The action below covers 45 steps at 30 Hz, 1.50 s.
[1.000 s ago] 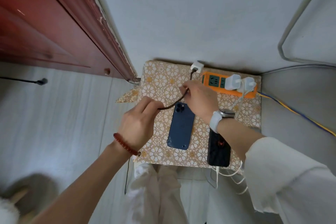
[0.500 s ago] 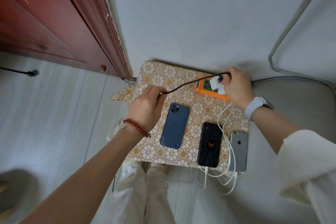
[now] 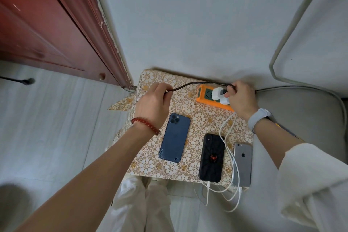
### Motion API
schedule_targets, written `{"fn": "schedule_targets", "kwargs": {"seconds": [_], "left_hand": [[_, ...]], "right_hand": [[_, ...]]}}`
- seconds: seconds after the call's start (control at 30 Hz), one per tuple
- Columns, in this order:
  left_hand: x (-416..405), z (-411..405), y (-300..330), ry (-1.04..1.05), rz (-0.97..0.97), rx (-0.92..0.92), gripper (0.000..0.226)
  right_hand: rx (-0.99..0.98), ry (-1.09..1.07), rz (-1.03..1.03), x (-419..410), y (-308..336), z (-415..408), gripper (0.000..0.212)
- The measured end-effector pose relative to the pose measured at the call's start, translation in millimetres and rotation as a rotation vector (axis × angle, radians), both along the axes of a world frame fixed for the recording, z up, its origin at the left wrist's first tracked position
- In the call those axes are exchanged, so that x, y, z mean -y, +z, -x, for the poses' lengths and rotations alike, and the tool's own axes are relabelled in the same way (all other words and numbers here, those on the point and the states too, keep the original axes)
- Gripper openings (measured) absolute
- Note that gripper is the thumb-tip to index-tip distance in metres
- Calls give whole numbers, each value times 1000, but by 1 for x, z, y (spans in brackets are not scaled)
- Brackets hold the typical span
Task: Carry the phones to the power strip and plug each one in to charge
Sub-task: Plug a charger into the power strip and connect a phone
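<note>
In the head view, a dark braided charging cable [image 3: 195, 84] is held stretched between both hands above a small surface covered with a gold floral-patterned cloth [image 3: 199, 120]. One end of the cable is pinched by the left hand [image 3: 153, 104], its fingers curled closed around it; a red beaded bracelet [image 3: 146, 125] is worn on that wrist. The other end is gripped by the right hand [image 3: 243, 100], fingers curled, at a white charger adapter [image 3: 219, 94] seated on the orange power strip [image 3: 211, 100] at the far edge of the surface. A pale grey watch [image 3: 259, 119] is worn on the right wrist. Three phones lie face down on the cloth: a dark blue phone [image 3: 175, 140] with no cable attached, a black phone with a red spider emblem [image 3: 212, 158], and a silver-grey phone [image 3: 243, 165] at the right edge. White cables [image 3: 228, 137] are run from the strip to the black and silver-grey phones.
</note>
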<state>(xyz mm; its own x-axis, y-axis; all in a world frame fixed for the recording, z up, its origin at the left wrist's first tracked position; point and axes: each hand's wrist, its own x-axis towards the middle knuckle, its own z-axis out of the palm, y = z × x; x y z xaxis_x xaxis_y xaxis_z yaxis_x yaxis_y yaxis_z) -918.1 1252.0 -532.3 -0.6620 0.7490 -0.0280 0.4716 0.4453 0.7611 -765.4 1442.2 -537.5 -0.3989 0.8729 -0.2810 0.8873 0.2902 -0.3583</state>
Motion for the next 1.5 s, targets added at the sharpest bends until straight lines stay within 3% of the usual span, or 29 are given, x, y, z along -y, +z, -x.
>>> {"fn": "schedule_targets", "kwargs": {"seconds": [0.37,0.7,1.4,1.5], "left_hand": [[-1,9,-7,81,66,13,18],[-8,9,-10,110,53,38,17],[-4,7,-14,12,84,1,15],[-2,6,-13,5,90,21,14]], "right_hand": [[94,164,-119,8,-5,-3,18],[60,199,-69,8,-12,5,12],[138,285,-146,7,-18,0,14],[225,328,-149,2,-11,-1,17]]}}
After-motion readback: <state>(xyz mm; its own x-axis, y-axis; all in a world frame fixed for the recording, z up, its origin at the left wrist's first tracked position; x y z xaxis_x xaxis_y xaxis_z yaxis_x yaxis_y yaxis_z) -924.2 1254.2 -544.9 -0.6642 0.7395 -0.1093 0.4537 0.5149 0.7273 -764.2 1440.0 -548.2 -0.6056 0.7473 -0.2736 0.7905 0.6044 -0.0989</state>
